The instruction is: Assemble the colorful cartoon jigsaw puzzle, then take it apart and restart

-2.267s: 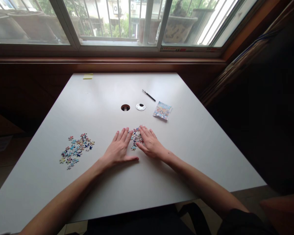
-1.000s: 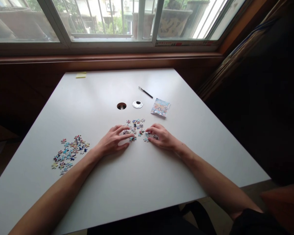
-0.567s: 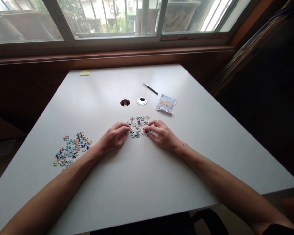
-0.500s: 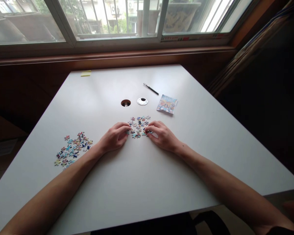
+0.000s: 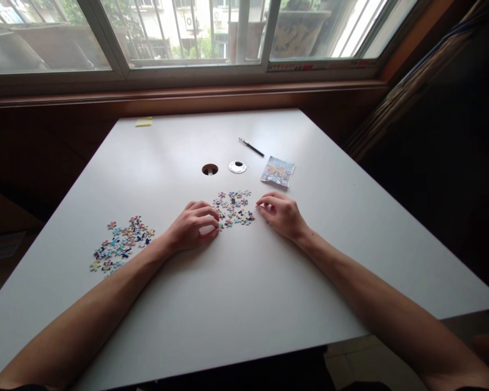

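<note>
A small scatter of colourful puzzle pieces (image 5: pixel 233 207) lies on the white table (image 5: pixel 236 282) between my two hands. My left hand (image 5: pixel 190 227) rests at the scatter's left edge with its fingers curled; thumb and forefinger meet by a piece at the near corner. What they pinch, if anything, is too small to tell. My right hand (image 5: pixel 282 215) sits just right of the scatter, clear of it, fingers bent and fingertips pinched on what looks like a single puzzle piece. A larger heap of puzzle pieces (image 5: pixel 121 244) lies to the left, well away from both hands.
Behind the scatter are a round cable hole (image 5: pixel 209 169), its white cap (image 5: pixel 237 166), a black pen (image 5: pixel 251 146) and a small printed picture packet (image 5: pixel 277 171). A yellow sticky note (image 5: pixel 144 122) lies at the far left corner. A window runs behind the table.
The pieces under my flat hands have been spread into a loose scatter. Both hands curled their fingers. In the last half second my right hand drew off to the right, fingertips pinched.
</note>
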`<state>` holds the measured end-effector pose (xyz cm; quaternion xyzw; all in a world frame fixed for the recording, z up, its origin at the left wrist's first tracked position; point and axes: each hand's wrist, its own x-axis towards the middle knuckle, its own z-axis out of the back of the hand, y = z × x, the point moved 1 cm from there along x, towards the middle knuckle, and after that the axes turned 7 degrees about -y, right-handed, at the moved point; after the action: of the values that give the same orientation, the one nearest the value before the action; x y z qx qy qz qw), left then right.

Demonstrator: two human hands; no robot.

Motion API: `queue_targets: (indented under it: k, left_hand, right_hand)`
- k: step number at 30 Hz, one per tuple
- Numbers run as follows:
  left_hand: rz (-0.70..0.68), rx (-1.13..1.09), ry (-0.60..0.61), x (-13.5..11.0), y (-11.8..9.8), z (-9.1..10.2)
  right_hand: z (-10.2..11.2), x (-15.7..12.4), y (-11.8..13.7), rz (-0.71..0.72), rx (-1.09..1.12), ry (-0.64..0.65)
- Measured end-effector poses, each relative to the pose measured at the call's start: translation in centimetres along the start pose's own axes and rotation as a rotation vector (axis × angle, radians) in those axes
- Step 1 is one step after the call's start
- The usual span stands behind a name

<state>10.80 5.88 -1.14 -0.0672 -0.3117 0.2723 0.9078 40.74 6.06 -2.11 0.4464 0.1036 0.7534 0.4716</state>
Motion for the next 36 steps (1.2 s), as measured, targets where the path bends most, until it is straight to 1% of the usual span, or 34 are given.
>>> queue_targets:
  k: [3,7,13,15,17,20,21,22,24,29,32,36]
  left_hand:
    - [0.034,0.004,0.005,0.0,-0.2,0.2]
    - [0.041,0.014,0.023,0.1,-0.3,0.4]
    - [0.048,-0.044,0.03,0.0,0.0,0.3]
    - [0.047,-0.077,0.015,0.0,0.1,0.4]
    - [0.089,-0.128,-0.067,0.1,0.3,0.5]
    - [0.268,-0.15,-0.288,0.2,0.9,0.7]
    - [0.325,-0.132,-0.34,0.1,1.1,0.7]
    - [0.364,-0.107,-0.363,0.1,1.3,0.6]
    - [0.387,-0.065,-0.339,0.0,1.5,0.5]
    - [0.334,-0.021,-0.208,0.0,1.1,0.4]
    - [0.302,0.004,-0.187,0.1,0.7,0.3]
    - [0.305,0.009,-0.173,0.1,0.8,0.1]
  right_hand:
    - [0.1,-0.1,-0.5,-0.023,-0.003,0.024]
    - [0.1,-0.2,-0.8,-0.026,-0.004,0.042]
    - [0.3,-0.3,-0.7,-0.028,0.016,0.048]
    - [0.5,-0.3,-0.6,-0.025,0.014,0.055]
    - [0.7,-0.3,-0.4,0.0,0.035,0.084]
    - [0.9,-0.2,-0.3,0.03,0.076,0.101]
    - [0.9,-0.2,-0.4,0.025,0.081,0.09]
    - [1.0,-0.2,-0.4,0.015,0.08,0.08]
    - [1.1,-0.2,-0.5,-0.012,0.071,0.074]
    - [1.2,-0.3,-0.5,-0.028,0.072,0.099]
    - [1.2,-0.3,-0.4,-0.026,0.078,0.097]
    - [1.3,-0.2,-0.5,-0.023,0.06,0.1]
